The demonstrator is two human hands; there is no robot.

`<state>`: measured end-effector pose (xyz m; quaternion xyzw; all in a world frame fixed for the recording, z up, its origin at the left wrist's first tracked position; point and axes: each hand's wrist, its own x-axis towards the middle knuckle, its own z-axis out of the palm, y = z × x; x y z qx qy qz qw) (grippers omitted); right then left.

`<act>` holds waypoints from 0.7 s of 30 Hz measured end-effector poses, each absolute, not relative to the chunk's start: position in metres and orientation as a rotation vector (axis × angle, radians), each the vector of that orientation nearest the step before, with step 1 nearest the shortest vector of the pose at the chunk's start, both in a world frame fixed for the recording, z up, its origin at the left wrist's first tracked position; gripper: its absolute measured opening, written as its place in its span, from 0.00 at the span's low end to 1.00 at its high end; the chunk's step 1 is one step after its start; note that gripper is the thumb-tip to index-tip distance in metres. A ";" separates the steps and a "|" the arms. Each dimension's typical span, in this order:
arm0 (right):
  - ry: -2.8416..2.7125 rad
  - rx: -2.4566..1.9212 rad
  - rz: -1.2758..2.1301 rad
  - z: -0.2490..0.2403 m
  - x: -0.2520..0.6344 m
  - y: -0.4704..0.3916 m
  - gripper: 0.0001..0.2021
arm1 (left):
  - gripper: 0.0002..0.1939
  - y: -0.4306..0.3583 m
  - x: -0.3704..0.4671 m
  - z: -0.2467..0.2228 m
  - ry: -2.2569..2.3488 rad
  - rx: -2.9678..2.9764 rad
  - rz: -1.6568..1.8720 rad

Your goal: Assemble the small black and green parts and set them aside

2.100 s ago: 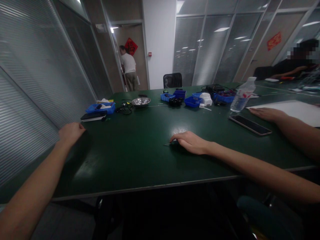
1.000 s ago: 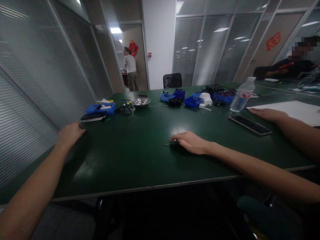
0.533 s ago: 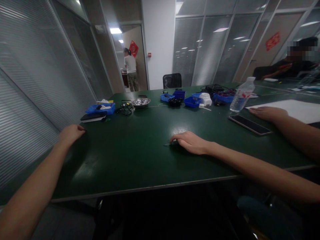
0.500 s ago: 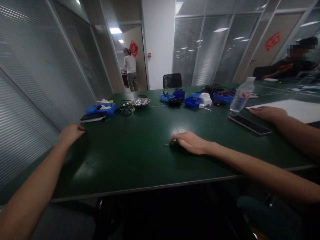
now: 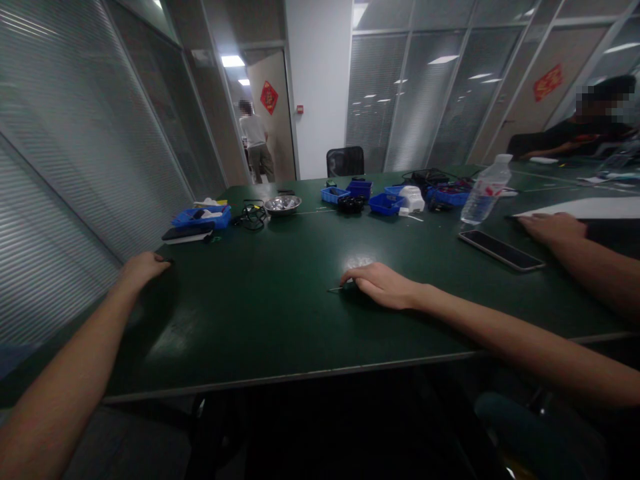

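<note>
On the left side of the green table (image 5: 260,320), my left hand (image 5: 143,269) rests with its fingers pinched together. A small dark bit shows at these fingertips, too small to name. Near the middle, my right hand (image 5: 380,285) lies low over the tabletop, its fingers curled and closed. From under them a thin metal rod (image 5: 334,289) sticks out to the left; its other end is hidden by the fingers. A phone (image 5: 500,251) lies to the right of my right hand, with a water bottle (image 5: 485,190) standing behind it.
Another person's hand (image 5: 555,228) rests by a white sheet (image 5: 600,208) at right. Farther back are a metal bowl (image 5: 283,204), blue trays (image 5: 386,204), black cables (image 5: 251,215) and a dark notebook (image 5: 187,235). One person stands in the doorway; another sits at far right.
Both of my hands stay in place. The other person's hand at right has shifted right along with the white sheet. The person in the doorway has turned and leaned.
</note>
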<state>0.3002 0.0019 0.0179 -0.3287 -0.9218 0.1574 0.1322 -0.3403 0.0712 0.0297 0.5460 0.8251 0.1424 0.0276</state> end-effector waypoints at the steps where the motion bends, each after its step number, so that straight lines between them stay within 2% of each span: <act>1: -2.679 -0.950 0.451 0.018 0.300 0.002 0.22 | 0.08 0.070 -0.340 0.031 2.555 1.636 0.404; 6: -2.707 -0.922 0.411 0.018 0.300 0.002 0.19 | 0.17 0.065 -0.334 0.033 2.633 1.485 0.358; 11: -2.717 -0.924 0.367 0.016 0.299 0.002 0.17 | 0.26 0.071 -0.306 0.030 2.576 1.746 0.514; 17: -2.694 -0.925 0.336 0.016 0.297 -0.001 0.16 | 0.23 0.067 -0.205 0.024 2.031 2.156 0.677; 21: -2.688 -0.902 0.326 0.015 0.297 -0.001 0.17 | 0.23 0.031 -0.112 0.028 1.554 2.334 0.608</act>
